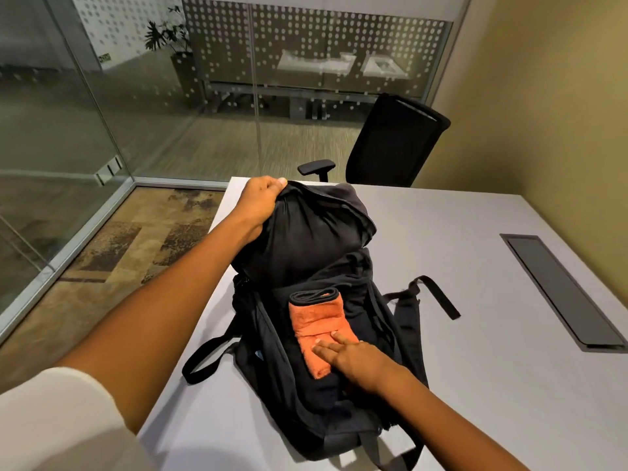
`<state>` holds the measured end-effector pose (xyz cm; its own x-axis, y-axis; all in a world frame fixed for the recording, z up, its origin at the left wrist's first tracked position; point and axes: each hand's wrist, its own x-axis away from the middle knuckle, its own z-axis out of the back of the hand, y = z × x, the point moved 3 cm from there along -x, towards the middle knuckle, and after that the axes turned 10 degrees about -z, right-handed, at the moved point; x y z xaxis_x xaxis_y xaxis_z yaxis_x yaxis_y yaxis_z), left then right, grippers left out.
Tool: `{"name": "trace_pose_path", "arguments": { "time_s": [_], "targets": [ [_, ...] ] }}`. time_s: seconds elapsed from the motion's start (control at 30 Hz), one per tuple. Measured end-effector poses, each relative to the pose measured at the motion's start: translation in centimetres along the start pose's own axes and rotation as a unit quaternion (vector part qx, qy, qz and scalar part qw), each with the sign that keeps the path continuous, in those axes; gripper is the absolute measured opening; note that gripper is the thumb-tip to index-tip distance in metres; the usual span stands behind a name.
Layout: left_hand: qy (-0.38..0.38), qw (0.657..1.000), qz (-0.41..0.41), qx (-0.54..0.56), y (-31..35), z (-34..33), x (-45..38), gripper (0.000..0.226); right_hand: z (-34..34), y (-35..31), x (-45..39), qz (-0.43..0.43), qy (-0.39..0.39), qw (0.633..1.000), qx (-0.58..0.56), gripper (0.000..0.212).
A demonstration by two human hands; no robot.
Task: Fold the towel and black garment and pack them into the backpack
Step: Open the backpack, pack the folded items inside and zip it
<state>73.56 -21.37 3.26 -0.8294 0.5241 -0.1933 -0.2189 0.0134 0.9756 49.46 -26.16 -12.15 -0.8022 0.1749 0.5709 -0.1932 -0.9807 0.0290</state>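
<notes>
A black backpack (384,338) lies open on the grey table, its front flap (316,232) lifted toward the far edge. My left hand (260,198) grips the top edge of that flap and holds it up. Inside the open compartment lies a folded orange towel (317,321) with a dark rolled edge at its far end. It rests on dark fabric that may be the black garment; I cannot tell it apart from the lining. My right hand (353,360) lies flat on the near end of the towel, fingers spread and pressing down.
The grey table (492,334) has a dark cable hatch (560,294) at the right. A black office chair (390,144) stands behind the far edge. Glass walls stand to the left and behind. Backpack straps (438,294) trail onto the table on both sides.
</notes>
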Motion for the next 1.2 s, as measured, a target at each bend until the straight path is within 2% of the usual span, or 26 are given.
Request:
{"name": "trace_pose_path", "arguments": {
  "time_s": [0.1,0.17,0.2,0.23,0.27,0.3,0.37,0.63,0.73,0.83,0.97,1.2],
  "targets": [
    [-0.009,1.0,0.0,-0.007,0.2,0.1,0.2,0.03,-0.4,-0.4,-0.5,-0.02,-0.084,0.996,0.006,0.091],
    [-0.008,1.0,-0.006,-0.013,0.2,0.2,0.4,0.03,0.7,0.1,-0.5,-0.008,-0.129,0.99,-0.048,0.093],
    [-0.007,1.0,-0.013,-0.02,0.3,0.2,0.4,0.03,1.7,0.3,-0.6,-0.013,-0.123,0.984,-0.13,0.088],
    [-0.004,0.999,-0.02,-0.03,0.3,0.2,0.4,0.031,3.1,0.7,-0.7,-0.03,-0.071,0.974,-0.213,0.084],
    [0.001,0.999,-0.026,-0.04,0.4,0.3,0.4,0.031,4.2,1.3,-1.1,-0.061,0.031,0.964,-0.257,0.094],
    [0.008,0.998,-0.03,-0.048,0.4,0.4,0.4,0.032,4.7,1.5,-1.7,-0.087,0.11,0.959,-0.247,0.108],
    [0.021,0.997,-0.038,-0.06,0.5,0.4,0.5,0.033,4.0,0.5,-3.2,-0.097,0.143,0.969,-0.177,0.113],
    [0.068,0.992,-0.1,-0.048,1.1,-0.1,1.7,0.028,2.2,0.1,-9.2,-0.167,-0.016,0.977,-0.131,0.119],
    [0.091,0.989,-0.117,-0.025,2.6,-0.1,1.7,0.029,3.0,0.5,-10.7,-0.183,-0.038,0.976,-0.111,0.12],
    [0.097,0.985,-0.145,0.005,4.9,-0.1,1.7,0.027,3.9,0.9,-11.9,-0.195,-0.037,0.976,-0.092,0.115],
    [0.066,0.984,-0.166,-0.005,6.5,0.0,1.7,0.026,4.2,1.2,-11.9,-0.194,-0.013,0.978,-0.075,0.108],
    [0.084,0.99,-0.109,-0.002,2.7,0.3,2.0,0.026,-1.1,1.7,-6.7,-0.147,0.044,0.985,-0.081,0.124]
  ]
}}
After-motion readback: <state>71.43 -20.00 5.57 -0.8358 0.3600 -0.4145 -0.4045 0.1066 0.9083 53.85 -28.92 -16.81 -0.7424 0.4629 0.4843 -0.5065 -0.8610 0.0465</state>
